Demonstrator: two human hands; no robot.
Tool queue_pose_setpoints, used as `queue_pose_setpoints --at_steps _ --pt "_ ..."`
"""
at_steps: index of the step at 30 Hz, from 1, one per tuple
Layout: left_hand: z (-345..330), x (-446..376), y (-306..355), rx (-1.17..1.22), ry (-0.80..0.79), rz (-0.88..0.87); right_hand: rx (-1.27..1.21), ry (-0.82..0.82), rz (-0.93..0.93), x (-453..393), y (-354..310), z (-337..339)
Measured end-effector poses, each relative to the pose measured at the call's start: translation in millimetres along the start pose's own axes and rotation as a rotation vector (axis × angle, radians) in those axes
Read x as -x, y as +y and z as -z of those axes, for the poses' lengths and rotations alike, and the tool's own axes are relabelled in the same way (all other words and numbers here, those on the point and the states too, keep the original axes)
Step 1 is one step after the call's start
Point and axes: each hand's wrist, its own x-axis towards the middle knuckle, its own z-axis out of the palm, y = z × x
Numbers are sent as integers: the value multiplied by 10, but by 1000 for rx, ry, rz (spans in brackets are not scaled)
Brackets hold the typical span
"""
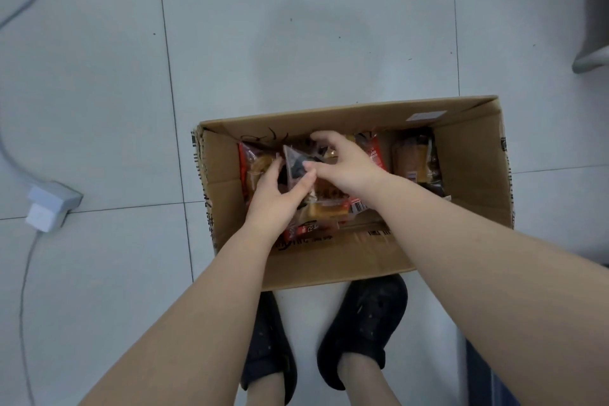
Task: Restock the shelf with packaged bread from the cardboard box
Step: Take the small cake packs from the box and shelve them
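Both the left hand [275,199] and right hand [342,163] pinch a dark bread packet [296,168] in the cardboard box [468,175]; probably light, squishy, crinkly, so best held gently by its edges.

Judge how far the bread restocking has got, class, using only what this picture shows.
Done: nothing visible; no shelf is in view. In hand: both hands are inside the cardboard box; the left hand and right hand grip a dark packet. Left: red bread packets and a loaf remain inside.
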Motion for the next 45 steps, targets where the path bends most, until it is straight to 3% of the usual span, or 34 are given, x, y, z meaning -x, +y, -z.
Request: queue_pose_setpoints --at_steps 3,10,13,15,18,24,32,35,40,45 --pt "-27 -3 26 -68 25 -28 -177 16 -65 85 78 101" --pt "-184 -68 68 -161 54 93 -288 125 -127 182 152 -10" --pt "-210 -74 87 -197 71 44 -100 302 -125 196 220 55" --pt "-248 -98 79 -213 65 37 211 369 -134 248 320 142" --pt "-341 -111 72 -216 72 52 661 284 -216 340 548 270" --pt "-448 -178 1 -189 112 47 1051 -101 -418 406 920 401" --pt "-427 -236 -32 -171 134 35 1400 -214 -341 229 1033 458" --pt "-439 -244 -6 -162 135 51 1433 -227 -258 240 1043 533" --pt "-470 -159 88 -126 136 87 1279 -149 -229 309 932 586" --pt "-438 21 204 -128 107 127 1131 -100 -298 477 702 754"
